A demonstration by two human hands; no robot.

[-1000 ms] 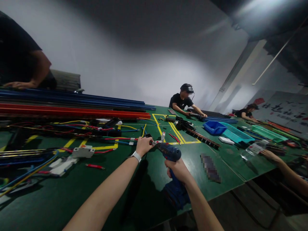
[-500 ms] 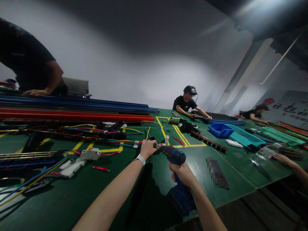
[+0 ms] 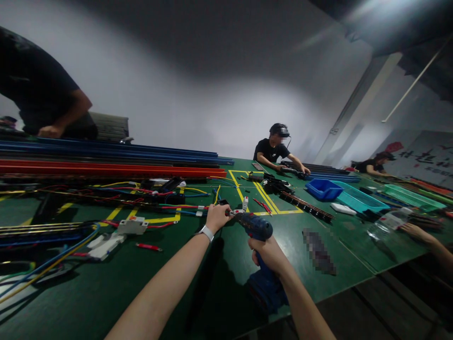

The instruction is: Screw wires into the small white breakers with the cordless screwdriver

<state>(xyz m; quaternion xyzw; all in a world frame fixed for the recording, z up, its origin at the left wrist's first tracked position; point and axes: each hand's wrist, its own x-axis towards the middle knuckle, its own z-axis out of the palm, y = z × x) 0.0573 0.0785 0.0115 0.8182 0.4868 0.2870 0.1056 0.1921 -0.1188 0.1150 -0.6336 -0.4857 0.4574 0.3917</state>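
Note:
My right hand (image 3: 268, 252) is wrapped round the grip of a blue cordless drill (image 3: 261, 227), whose chuck points left and away from me. My left hand (image 3: 216, 219), with a pale band on the wrist, is pinched at the drill's tip. What those fingers hold is small, dark and mostly covered. A small white block with red marks (image 3: 245, 203) stands just behind the drill's nose. Red wire leads (image 3: 262, 206) lie to its right. Left of my left hand, red and blue cables with white tags (image 3: 200, 211) run along the table.
A white circuit breaker (image 3: 132, 225) with wires and a red lead (image 3: 148, 247) lie at left. Long red rails (image 3: 113, 168) run behind. Blue (image 3: 323, 189) and turquoise (image 3: 359, 198) bins stand at right, near a plastic bottle (image 3: 389, 223) by another person's hand. Several co-workers surround the table.
My hands and the drill stay almost in place. The co-worker at upper left has shifted their hand and arm slightly; the one across the table has turned their head a little.

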